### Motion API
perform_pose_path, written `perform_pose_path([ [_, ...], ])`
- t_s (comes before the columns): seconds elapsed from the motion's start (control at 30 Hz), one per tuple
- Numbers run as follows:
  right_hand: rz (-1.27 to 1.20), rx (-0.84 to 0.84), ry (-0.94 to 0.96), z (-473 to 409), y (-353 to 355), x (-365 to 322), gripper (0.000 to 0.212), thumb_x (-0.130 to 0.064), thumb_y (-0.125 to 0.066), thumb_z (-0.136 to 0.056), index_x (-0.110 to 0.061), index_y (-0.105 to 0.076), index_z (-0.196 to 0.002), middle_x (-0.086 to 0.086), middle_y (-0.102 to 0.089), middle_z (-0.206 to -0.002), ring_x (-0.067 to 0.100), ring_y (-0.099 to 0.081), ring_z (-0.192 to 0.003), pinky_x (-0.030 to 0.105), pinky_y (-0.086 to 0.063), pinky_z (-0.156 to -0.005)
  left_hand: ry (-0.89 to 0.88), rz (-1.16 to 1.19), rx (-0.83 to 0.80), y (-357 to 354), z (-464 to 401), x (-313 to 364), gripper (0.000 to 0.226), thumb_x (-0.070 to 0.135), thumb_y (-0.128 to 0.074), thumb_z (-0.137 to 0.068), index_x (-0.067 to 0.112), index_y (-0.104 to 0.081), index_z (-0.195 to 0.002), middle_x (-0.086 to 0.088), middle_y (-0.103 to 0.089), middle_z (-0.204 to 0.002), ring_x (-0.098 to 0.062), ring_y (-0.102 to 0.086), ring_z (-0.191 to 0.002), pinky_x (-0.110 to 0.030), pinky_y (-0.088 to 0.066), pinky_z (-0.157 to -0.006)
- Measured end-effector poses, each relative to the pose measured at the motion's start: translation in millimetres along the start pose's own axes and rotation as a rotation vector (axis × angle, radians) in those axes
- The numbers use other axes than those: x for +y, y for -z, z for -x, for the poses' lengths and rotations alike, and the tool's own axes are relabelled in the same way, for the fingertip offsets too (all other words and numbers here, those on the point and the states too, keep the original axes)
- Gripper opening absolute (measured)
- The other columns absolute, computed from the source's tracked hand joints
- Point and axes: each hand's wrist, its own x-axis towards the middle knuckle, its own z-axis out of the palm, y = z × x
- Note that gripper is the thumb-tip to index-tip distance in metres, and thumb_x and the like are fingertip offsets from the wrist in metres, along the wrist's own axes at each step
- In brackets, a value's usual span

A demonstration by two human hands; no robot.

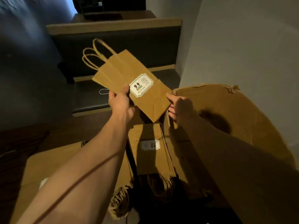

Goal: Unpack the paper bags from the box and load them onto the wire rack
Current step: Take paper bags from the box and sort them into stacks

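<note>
We hold a small bunch of flat paper bags (pixel 129 75) up in the air with our 2 hands. Our left hand (pixel 121 102) pinches the bunch by its white sticker (pixel 141 85). Our right hand (pixel 179 107) grips the bottom end. The rope handles (pixel 93 54) point away from us. Below, more bags (pixel 150 152) lie in the open box (pixel 226 110).

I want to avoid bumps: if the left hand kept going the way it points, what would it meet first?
Probably the dark bench beyond; the left hand holds the bags pointing toward it, though depth is unclear.
</note>
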Motion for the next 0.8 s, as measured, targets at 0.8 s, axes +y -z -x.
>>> perform_pose_path([
  [0.8, -0.574, -0.363, -0.403, 108, -200, 78, 0.035, -0.01, -0.056, -0.096, -0.006, -0.053, -0.131, 0.017, -0.064, -0.118, 0.022, -0.066, -0.085, 0.029, -0.059, -0.064, 0.195, 0.06, 0.138, 153, 11, 55, 0.011, -0.001, -0.057, -0.096, -0.007, -0.061, -0.105, -0.024, -0.069, -0.091, -0.022, -0.071, -0.065, -0.033, -0.063, -0.063],
])
